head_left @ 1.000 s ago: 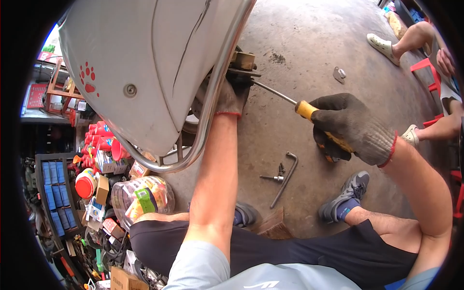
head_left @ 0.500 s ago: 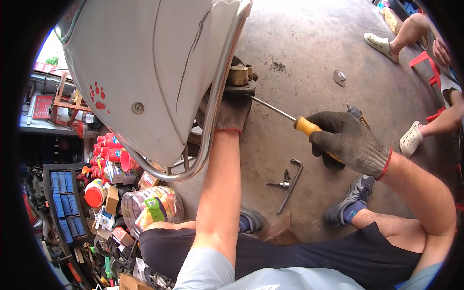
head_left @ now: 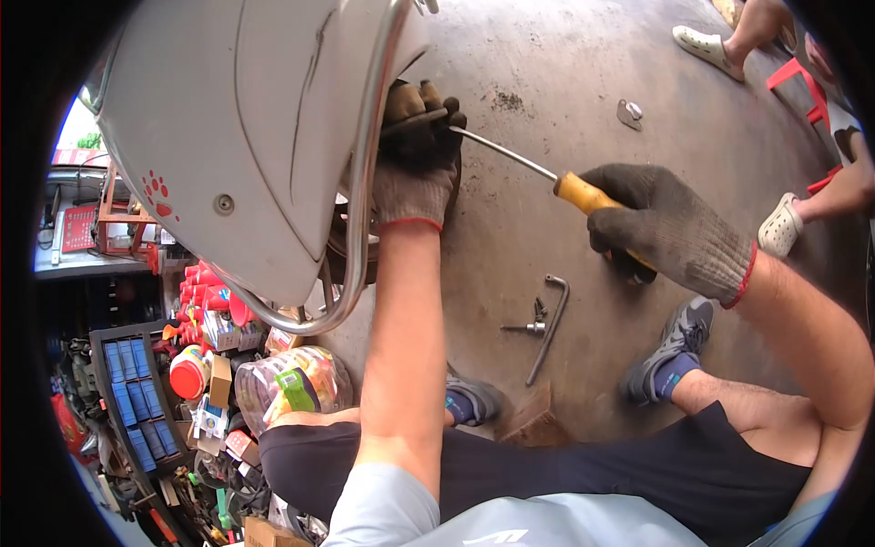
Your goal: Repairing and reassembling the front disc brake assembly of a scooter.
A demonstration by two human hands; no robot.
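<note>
My left hand (head_left: 412, 187), in a dark-palmed knit glove with a red cuff, reaches beside the scooter's white body panel (head_left: 191, 118). Its fingers are wrapped round a brake caliper (head_left: 401, 103), a dirty metal block with rounded parts, which they partly cover. My right hand (head_left: 673, 228), gloved alike, grips the yellow handle of a screwdriver (head_left: 583, 193). The shaft points up and left, its tip close to the left fingers and the caliper's edge; whether it touches the metal I cannot tell. A chrome guard bar (head_left: 372, 182) runs beside my left wrist.
An L-shaped wrench (head_left: 550, 330), a small socket tool (head_left: 526, 326) and a flat metal plate (head_left: 629, 113) lie on the floor. A wooden block (head_left: 538, 419) sits between my shoes. Clutter and a clear plastic jar (head_left: 292, 387) fill the left. Another person's clogged foot (head_left: 706, 50) shows right.
The view has shifted a little. My left hand and the caliper sit further up and left in the picture, and the caliper has tilted. The screwdriver stays in my right hand, its tip still near the caliper.
</note>
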